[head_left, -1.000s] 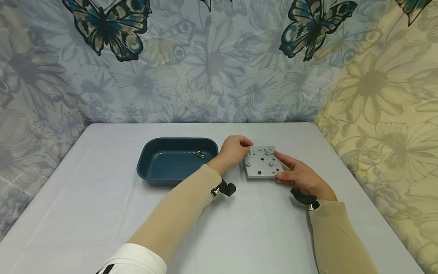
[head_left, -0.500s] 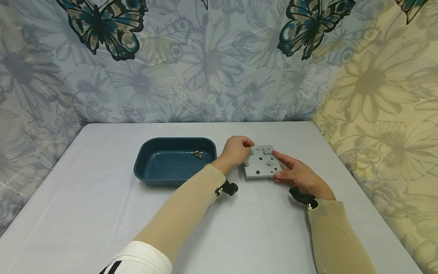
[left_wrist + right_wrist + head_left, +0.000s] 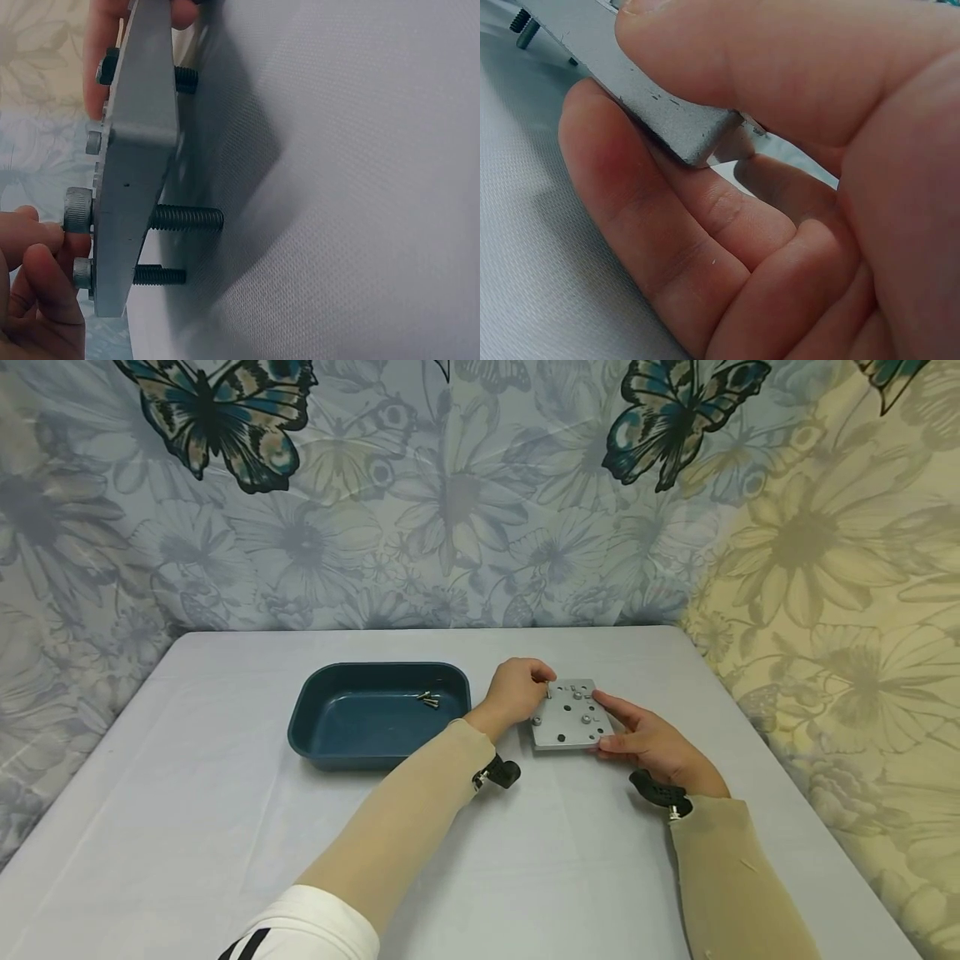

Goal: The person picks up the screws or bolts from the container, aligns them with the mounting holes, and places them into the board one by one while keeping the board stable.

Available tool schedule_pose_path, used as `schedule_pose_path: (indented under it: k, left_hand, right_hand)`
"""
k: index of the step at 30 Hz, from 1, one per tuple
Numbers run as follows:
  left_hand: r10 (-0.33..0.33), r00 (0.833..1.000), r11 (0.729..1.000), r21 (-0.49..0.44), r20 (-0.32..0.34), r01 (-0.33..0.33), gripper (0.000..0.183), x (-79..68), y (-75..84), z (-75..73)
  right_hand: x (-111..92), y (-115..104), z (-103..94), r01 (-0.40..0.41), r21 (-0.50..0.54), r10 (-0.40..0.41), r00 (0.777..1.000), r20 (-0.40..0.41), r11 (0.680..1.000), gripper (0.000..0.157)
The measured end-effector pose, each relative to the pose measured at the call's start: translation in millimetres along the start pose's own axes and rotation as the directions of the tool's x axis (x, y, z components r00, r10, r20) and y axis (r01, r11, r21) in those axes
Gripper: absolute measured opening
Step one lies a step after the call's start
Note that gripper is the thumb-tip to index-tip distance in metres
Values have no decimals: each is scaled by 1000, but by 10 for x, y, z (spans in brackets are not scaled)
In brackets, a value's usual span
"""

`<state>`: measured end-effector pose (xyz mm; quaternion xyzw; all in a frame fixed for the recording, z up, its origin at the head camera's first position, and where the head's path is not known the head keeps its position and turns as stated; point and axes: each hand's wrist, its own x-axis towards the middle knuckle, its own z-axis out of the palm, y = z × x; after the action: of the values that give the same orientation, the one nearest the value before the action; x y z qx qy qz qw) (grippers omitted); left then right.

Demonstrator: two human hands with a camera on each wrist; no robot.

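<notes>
My right hand (image 3: 656, 745) grips a square silver metal plate (image 3: 568, 737) at its right edge, thumb above and fingers under it, with the plate held just over the tabletop. Several holes and several socket-head screws show on its face. At the plate's far left corner, my left hand (image 3: 517, 689) pinches the knurled head of a screw (image 3: 78, 210). That screw's threaded shank (image 3: 187, 217) sticks out below the plate in the left wrist view, beside a shorter shank (image 3: 160, 275). In the right wrist view the plate's corner (image 3: 682, 135) lies between thumb and fingers.
Left of the plate stands a dark blue rectangular tray (image 3: 337, 756) with several loose screws (image 3: 429, 700) at its right side. A white cloth covers the table (image 3: 225, 827). Behind it hangs a floral butterfly-print curtain (image 3: 450, 527).
The head view has shifted slightly, so everything sits a little further left in it, apart from the left hand, which hardly shifts. Both hands keep their places at the plate.
</notes>
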<state>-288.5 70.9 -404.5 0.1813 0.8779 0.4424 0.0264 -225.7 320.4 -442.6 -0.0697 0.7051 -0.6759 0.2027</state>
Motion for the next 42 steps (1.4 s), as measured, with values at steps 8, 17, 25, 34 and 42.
schedule_pose_path:
  k: [8, 17, 25, 34, 42]
  left_hand:
    - [-1, 1000, 999, 36, -4, 1, 18, -21, -42, -23]
    - [-37, 999, 999, -31, -30, 36, 16, -61, -44, -64]
    - [-227, 973, 856, -486, -43, 178, 17, -213, 6, -173]
    - [-323, 946, 658, -727, -34, 198, 25, -488, -61, -916]
    - [-370, 927, 770, -580, -67, 265, 33, -642, -497, -1521]
  right_hand:
    - [31, 7, 39, 4, 17, -4, 1000, 10, 1000, 89]
    - [53, 6, 74, 1, 25, -1, 1000, 21, 1000, 90]
    - [49, -19, 74, 0, 5, 0, 1000, 22, 1000, 89]
    - [41, -22, 39, 25, 5, -26, 999, 42, 1000, 91]
    - [-1, -14, 1, 9, -19, -9, 1000, 21, 1000, 90]
